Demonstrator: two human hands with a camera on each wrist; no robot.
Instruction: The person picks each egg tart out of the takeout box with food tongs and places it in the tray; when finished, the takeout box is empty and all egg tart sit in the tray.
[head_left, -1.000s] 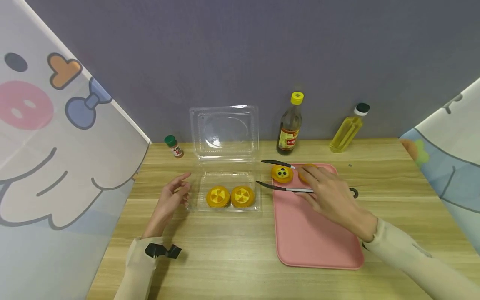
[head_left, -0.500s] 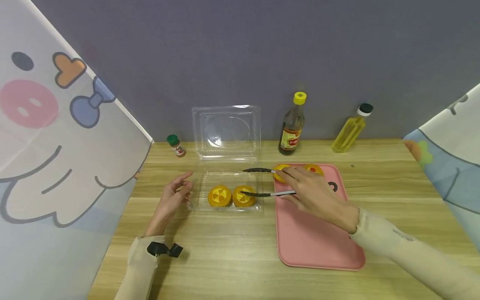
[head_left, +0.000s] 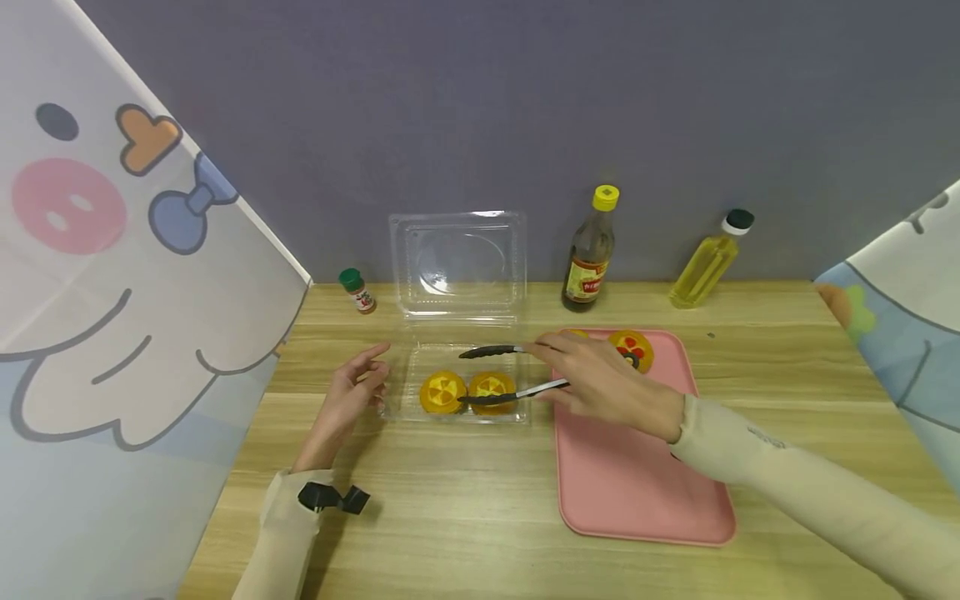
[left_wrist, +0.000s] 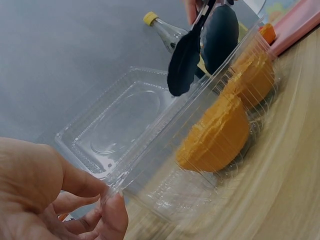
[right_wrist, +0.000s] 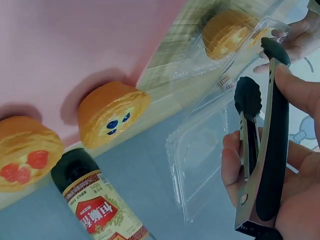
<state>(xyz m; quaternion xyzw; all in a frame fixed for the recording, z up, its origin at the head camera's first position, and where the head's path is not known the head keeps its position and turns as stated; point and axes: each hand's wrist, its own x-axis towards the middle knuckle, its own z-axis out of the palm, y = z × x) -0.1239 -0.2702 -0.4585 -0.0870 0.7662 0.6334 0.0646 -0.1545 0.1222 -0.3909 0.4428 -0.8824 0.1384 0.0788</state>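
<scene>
My right hand (head_left: pixel 600 383) grips black-tipped tongs (head_left: pixel 489 352), arms apart with nothing between them, over the right side of a clear plastic clamshell box (head_left: pixel 427 358). Inside the box sit two tarts with yellow-and-orange wedge tops, a left tart (head_left: pixel 441 392) and a right tart (head_left: pixel 491 382) partly covered by a tong tip. With thumb and finger, my left hand (left_wrist: pixel 75 200) pinches the box's left rim. On the pink tray (head_left: pixel 637 492) lie a red-topped tart (head_left: pixel 628 343) and a blueberry-topped tart (right_wrist: pixel 114 117), mostly hidden by my right hand in the head view.
The box's raised lid (head_left: pixel 459 258) leans back near the grey wall. Behind the tray stand a dark sauce bottle (head_left: pixel 587 267) with a yellow cap and an oil bottle (head_left: pixel 705 271). A small green-capped spice jar (head_left: pixel 357 292) stands at the back left.
My right hand has carried the tongs left from above the tray tarts to over the box. The left hand stays at the box rim.
</scene>
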